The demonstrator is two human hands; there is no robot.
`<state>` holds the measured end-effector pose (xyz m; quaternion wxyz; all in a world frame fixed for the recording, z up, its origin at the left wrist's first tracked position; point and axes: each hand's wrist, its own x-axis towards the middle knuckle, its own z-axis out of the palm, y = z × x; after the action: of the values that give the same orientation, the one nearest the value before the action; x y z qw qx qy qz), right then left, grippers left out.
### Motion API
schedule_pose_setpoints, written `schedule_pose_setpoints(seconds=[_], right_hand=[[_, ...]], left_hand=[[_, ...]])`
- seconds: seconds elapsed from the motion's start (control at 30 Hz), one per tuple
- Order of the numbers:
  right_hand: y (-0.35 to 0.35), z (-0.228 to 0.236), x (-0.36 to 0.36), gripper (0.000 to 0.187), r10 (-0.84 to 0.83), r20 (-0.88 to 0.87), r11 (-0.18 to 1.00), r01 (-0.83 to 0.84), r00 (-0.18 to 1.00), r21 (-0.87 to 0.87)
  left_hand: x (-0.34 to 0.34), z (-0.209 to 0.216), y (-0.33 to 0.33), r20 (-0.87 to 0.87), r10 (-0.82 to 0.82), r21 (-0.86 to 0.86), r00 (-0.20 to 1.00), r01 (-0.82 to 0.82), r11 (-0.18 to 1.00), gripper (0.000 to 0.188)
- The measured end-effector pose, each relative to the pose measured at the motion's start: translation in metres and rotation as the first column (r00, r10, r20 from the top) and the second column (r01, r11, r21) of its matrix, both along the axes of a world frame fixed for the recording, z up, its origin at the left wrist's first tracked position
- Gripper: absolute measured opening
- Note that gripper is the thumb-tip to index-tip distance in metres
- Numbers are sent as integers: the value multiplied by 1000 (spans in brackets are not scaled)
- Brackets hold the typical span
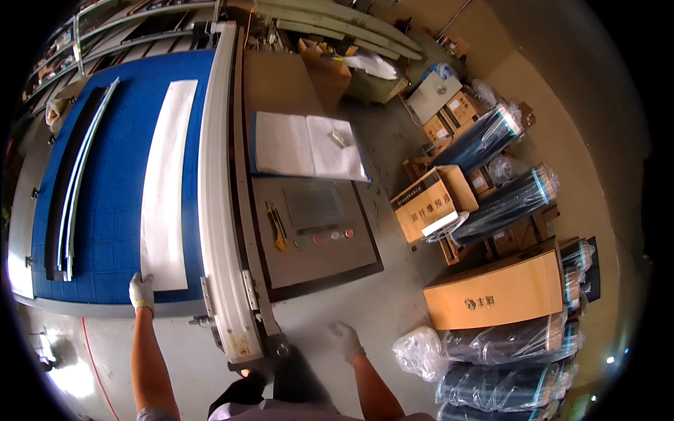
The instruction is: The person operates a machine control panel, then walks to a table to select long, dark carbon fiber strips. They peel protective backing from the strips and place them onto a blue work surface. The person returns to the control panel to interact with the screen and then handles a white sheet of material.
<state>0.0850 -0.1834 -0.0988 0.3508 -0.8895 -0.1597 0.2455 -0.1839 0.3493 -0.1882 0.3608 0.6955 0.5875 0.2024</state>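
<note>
My left hand (141, 290), in a white glove, rests on the near end of a long white sheet (166, 184) that lies lengthwise on a blue table bed (112, 210). Whether the fingers pinch the sheet or only touch it, I cannot tell. My right hand (345, 339), also gloved, hangs free over the grey floor beside the machine's corner, holding nothing, fingers loosely apart. A white curved rail (219, 182) runs between the blue bed and a grey control panel (316, 231).
Dark and pale strips (74, 175) lie at the bed's left. An open binder (309, 146) and a yellow utility knife (277, 226) sit on the panel. Cardboard boxes (495, 291) and wrapped dark rolls (502, 203) crowd the floor at right.
</note>
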Motion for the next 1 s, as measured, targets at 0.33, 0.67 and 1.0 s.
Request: schedule_pose_setpoints(seconds=[0.33,0.67,1.0], right_hand=[[29,-46,225,14,-216,-62,906,224,974,360],[158,-111,538,33,-501,-490,597,695,713,400],[169,-161,638,42,-229,-597,625,587,769,515]], left_hand=[[0,-13,3,-106,61,45,992,-57,997,37],[2,-7,-10,-152,223,6,963,-225,974,38],[11,-14,-1,-203,216,-158,955,-250,955,43]])
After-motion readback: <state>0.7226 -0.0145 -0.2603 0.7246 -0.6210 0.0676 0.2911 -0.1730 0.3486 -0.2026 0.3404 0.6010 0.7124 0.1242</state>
